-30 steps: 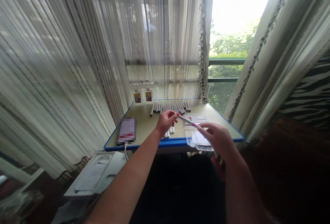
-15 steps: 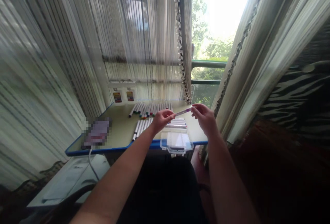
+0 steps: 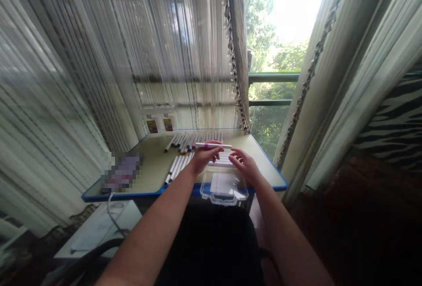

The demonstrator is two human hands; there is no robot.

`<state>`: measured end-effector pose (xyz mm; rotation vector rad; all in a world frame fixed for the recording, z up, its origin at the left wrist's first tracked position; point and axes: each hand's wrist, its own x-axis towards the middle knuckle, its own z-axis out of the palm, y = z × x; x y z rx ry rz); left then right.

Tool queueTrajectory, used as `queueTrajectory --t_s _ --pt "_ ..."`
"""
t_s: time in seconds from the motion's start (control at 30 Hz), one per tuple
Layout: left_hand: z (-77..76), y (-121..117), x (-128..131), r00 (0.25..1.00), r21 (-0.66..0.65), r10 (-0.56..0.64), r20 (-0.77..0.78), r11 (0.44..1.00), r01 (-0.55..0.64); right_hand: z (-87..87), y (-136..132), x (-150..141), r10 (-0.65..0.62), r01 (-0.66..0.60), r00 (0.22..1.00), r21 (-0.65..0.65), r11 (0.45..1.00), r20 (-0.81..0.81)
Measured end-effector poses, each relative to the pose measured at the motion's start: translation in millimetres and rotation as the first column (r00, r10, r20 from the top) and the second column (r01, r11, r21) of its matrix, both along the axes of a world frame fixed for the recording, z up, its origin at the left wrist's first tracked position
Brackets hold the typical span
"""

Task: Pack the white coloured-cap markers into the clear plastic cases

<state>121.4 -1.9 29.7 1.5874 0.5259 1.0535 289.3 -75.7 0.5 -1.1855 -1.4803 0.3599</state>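
Observation:
My left hand is closed on a white marker with a purple band, held level above the small desk. My right hand hovers just to its right, fingers loosely spread, holding nothing. Both hands are over a clear plastic case that juts past the desk's front edge and holds a few white markers. A row of capped markers lies further back. Another bundle of white markers lies left of my left hand.
A pixelated phone-sized thing with a cable lies on the desk's left end. Two small carded packs lean at the back. Striped curtains hang behind and at both sides, an open window at the right. A white box sits below left.
My right hand has let go of the marker and dropped lower; the marker now lies level in my left hand alone. The view has shifted slightly.

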Motion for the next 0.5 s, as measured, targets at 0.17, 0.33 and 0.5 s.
queueTrajectory --t_s 0.17,0.33,0.5 --pt "-4.9 -7 -13 0.998 -0.019 0.005 -0.06 1.0 -0.007 -5.4 3 -3 0.013 0.007 0.988 0.133 0.991 -0.151" --pt "-6.0 -11 -11 0.996 0.0 -0.002 -0.087 1.0 0.002 -5.3 0 -7 0.019 -0.009 0.995 0.097 0.995 -0.102" --pt "-8.9 -8 -10 0.997 0.019 0.051 -0.054 0.999 -0.05 -8.8 -3 0 -0.013 0.02 0.993 0.057 0.998 -0.117"
